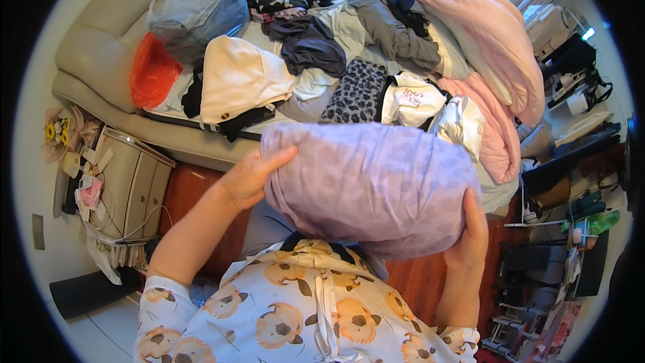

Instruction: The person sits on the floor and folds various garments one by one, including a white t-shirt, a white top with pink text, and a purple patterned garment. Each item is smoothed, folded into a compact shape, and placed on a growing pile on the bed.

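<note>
Between my hands is a thick rolled bundle of purple patterned fabric, held in front of my waist. My left hand grips its left end, thumb on top and fingers hidden behind. At the right end my right hand presses with the thumb along the side, its other fingers mostly under the roll. The bundle hides part of the near edge of the bed. Just beyond it lie a folded leopard-print garment, a white printed top and a cream hooded garment.
A clear plastic bag of clothes and a red bag sit at the bed's left. A pink quilt covers the right side. A nightstand stands left, above a wooden floor. Cluttered shelves line the right.
</note>
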`<state>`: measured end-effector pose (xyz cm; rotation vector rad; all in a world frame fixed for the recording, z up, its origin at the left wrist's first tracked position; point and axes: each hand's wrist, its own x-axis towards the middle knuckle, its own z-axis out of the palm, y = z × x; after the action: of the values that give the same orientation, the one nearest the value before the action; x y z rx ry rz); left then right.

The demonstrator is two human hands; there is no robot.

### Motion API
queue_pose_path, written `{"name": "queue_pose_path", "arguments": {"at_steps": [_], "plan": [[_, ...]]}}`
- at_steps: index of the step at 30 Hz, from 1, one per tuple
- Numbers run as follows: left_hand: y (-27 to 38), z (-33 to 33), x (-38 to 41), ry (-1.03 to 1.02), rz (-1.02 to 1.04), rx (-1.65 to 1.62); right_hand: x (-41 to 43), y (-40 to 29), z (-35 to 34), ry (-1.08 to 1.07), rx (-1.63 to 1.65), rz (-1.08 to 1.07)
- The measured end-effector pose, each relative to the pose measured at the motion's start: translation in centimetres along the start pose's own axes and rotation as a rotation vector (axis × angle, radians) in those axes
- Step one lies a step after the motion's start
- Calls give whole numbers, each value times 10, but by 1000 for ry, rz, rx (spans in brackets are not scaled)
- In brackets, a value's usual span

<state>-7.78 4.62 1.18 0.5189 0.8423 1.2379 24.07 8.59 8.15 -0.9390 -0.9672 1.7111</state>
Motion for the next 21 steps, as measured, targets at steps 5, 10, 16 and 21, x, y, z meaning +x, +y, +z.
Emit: {"name": "queue_pose_path", "arguments": {"at_steps": [5,10,16,21], "plan": [[42,16,-16,-16,43,119,-19,-19,-6,16,-120,7],[29,16,-79,-80,-373,145,-68,-25,-35,-45,-454,309],[-3,19,-109,-89,-798,-126,-15,-33,-39,-151,-1325,-61],[6,4,-110,-246,-459,279,7,75,22,-1172,-616,-192]]}}
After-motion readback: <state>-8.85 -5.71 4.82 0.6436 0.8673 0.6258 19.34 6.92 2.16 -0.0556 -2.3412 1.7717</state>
